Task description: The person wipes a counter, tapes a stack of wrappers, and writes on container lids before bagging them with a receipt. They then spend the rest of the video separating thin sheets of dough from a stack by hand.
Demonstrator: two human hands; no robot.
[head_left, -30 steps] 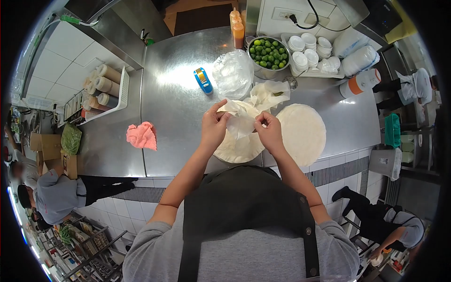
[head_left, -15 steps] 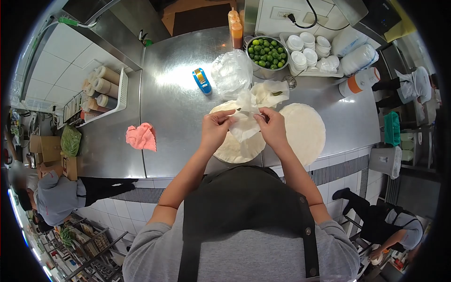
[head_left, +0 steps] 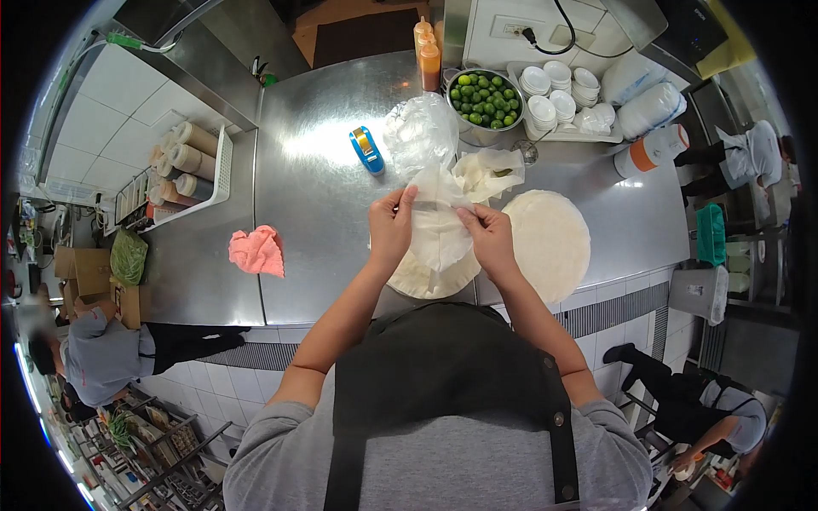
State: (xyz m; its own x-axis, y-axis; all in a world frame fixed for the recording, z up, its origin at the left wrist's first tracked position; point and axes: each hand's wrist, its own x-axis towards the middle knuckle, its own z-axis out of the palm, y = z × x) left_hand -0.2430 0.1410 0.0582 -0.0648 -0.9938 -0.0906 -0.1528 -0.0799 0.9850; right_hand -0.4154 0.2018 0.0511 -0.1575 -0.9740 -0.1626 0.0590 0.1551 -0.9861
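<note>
A thin, pale, see-through wrapper sheet (head_left: 440, 223) hangs stretched between my hands, above a round stack of wrappers (head_left: 419, 284). My left hand (head_left: 391, 230) is closed with its thumb up, pinching the sheet's left edge. On the right edge, my right hand (head_left: 490, 238) grips it between thumb and fingers. A second round wrapper stack (head_left: 550, 247) lies flat beside my right hand. Behind the hands sits a crumpled pale wrapper heap (head_left: 487, 175) with a small dark green bit showing. The sheet hides most of the near stack.
A clear plastic bag (head_left: 419, 132) and a blue tape dispenser (head_left: 366, 152) lie on the steel counter (head_left: 315, 204). Further back stand sauce bottles (head_left: 429, 66), a bowl of green limes (head_left: 486, 99) and white dishes (head_left: 543, 111). A pink cloth (head_left: 256, 250) lies left. Other people work at both sides.
The sheet is now spread wider and hangs lower. My left hand has turned, with its thumb pointing upward, and both hands hold the sheet more opened out.
</note>
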